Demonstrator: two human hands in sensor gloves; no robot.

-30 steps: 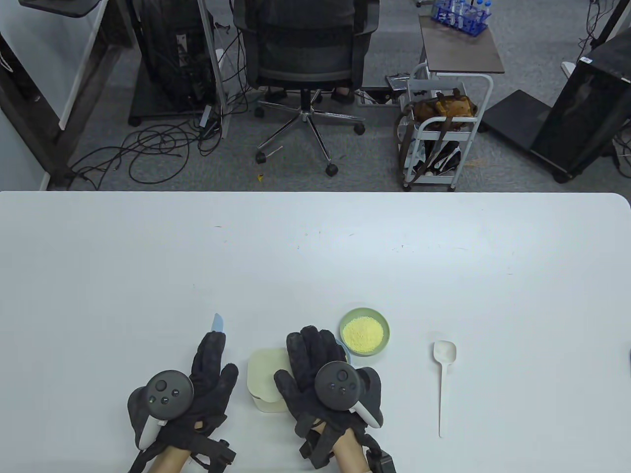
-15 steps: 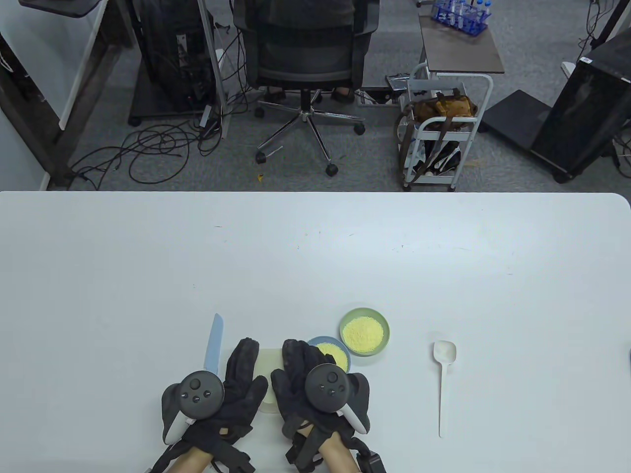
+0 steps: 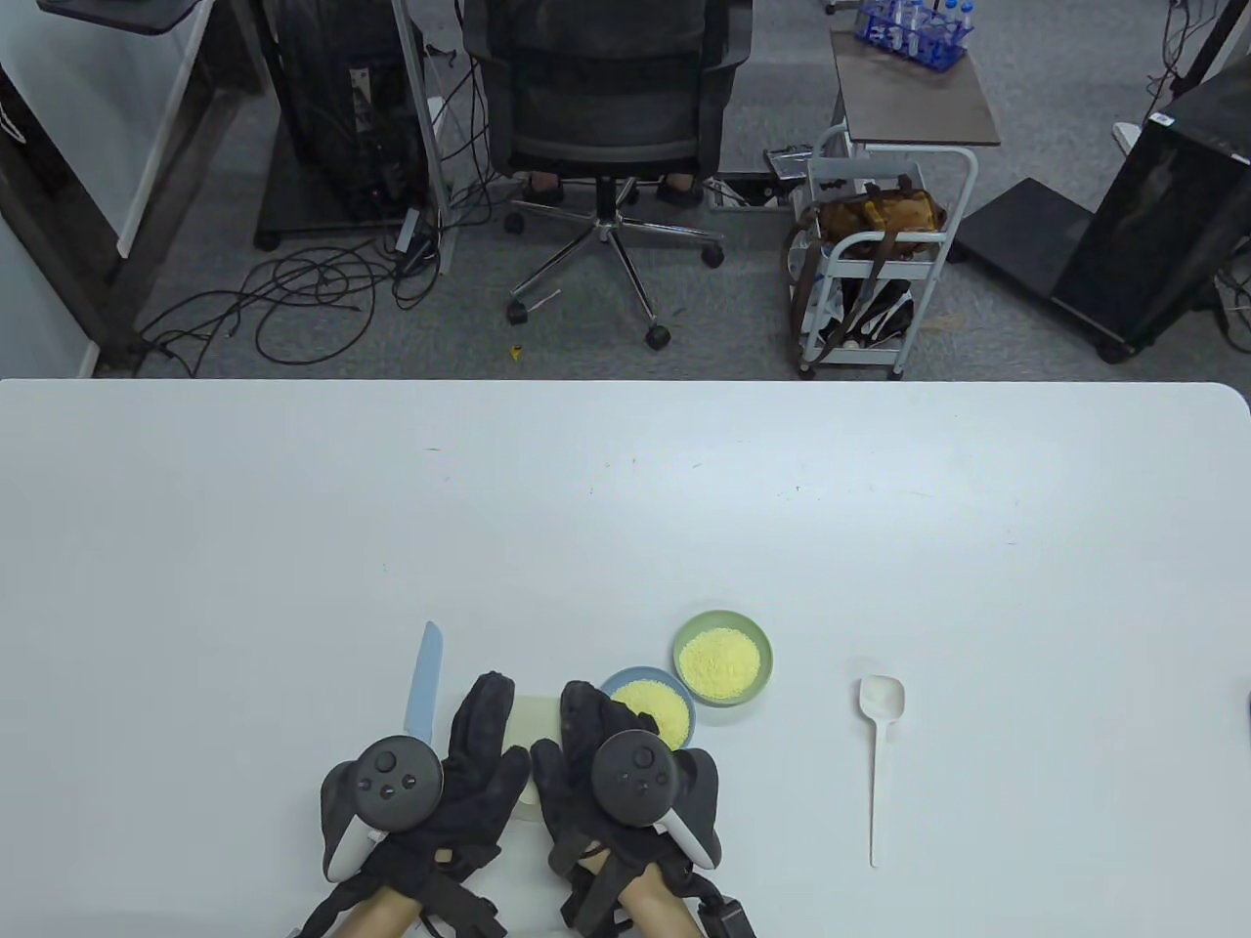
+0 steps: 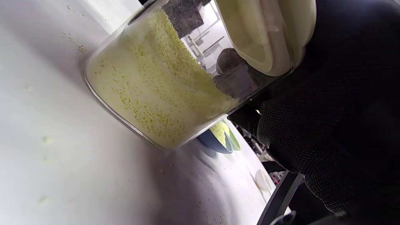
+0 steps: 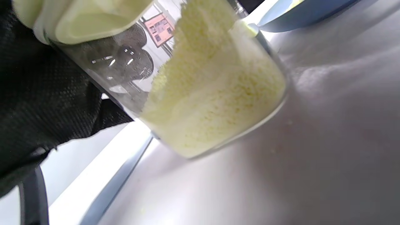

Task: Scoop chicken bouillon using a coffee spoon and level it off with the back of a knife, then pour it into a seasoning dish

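Between both hands' fingers (image 3: 486,708), bouillon jar (image 3: 533,723)

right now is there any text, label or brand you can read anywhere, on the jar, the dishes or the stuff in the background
No text can be read in any view.
Jar: clear glass with a cream lid, no label visible.
Pink poster seen through the glass in the right wrist view: it carries print, too blurred to read.
White tag on the black case at the far right of the table view: too small to read.
Green dish, blue dish, knife, spoon: no markings visible.

Yellow granules in clear jar (image 4: 150,93) — cream lid (image 3: 533,721); black gloves; pale-blue knife (image 3: 425,684).
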